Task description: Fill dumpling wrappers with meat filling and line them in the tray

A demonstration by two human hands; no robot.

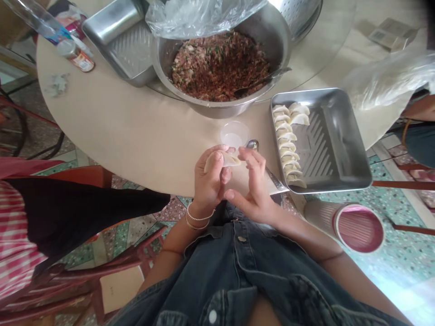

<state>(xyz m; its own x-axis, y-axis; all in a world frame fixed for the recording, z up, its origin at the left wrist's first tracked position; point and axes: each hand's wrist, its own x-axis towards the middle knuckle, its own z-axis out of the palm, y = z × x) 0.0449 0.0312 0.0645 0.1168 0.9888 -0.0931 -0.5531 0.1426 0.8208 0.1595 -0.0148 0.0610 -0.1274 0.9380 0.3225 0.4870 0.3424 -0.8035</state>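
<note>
Left hand (pixel 210 177) grips a dumpling (pixel 231 160), right hand (pixel 257 186) loosely spread beside its tip; light, even pinching should seal it best.

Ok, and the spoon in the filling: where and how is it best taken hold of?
Probably by the outer end of its handle, from above and the right. The spoon's head lies in the filling, while the handle slants off to the right and, in this view, reaches past the bowl's rim. The right hand seems the nearer one for that.
</note>
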